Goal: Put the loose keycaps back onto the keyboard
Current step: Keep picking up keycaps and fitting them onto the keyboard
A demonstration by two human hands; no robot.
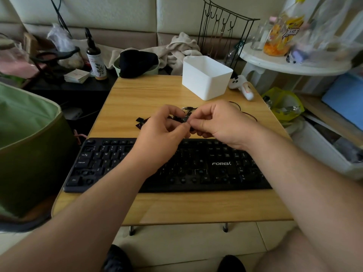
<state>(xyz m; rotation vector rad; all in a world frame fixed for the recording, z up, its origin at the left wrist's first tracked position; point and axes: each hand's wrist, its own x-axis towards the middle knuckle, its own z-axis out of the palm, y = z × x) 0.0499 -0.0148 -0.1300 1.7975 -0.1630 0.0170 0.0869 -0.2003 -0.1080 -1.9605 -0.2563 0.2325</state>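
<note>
A black keyboard (196, 169) lies across the near half of a small wooden table (137, 93). Some of its keys are off, leaving open sockets around the middle and lower rows. Loose black keycaps (139, 122) lie in a small pile just behind the keyboard, mostly hidden by my hands. My left hand (163, 132) and my right hand (220, 124) meet above that pile, fingers curled, both pinching a small black keycap (185, 119) between their fingertips.
A white plastic bin (206, 77) stands at the table's far right, with a white controller (242, 86) beside it. A thin dark cable (249, 114) loops right of my hands. A green bag (29, 144) sits left of the table, and clutter crowds the back and right.
</note>
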